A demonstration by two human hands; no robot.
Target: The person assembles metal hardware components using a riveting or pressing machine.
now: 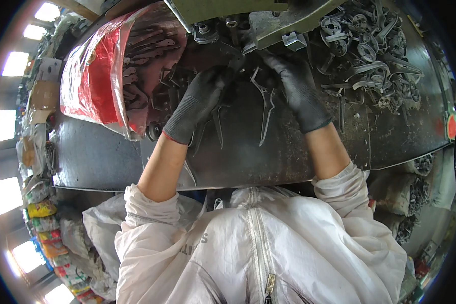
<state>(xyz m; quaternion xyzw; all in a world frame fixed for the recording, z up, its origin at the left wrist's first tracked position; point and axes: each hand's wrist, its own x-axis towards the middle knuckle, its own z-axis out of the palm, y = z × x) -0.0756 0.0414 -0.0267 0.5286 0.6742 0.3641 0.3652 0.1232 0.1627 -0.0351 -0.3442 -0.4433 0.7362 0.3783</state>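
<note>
A black-gloved left hand [206, 90] and right hand [297, 83] meet beneath a green machine [283, 23], grips too shadowed to tell; a forked metal lever [264, 109] lies between them on the tabletop [395, 134].

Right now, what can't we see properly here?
In the head view:
- What the left hand may be gripping: dark glove and shadow hide it.
- The right hand's exact grip: blurred in shadow by the green machine.
- The machine's top: cut off by the upper edge.
- Some metal parts inside the red bag: its wall covers them.
</note>
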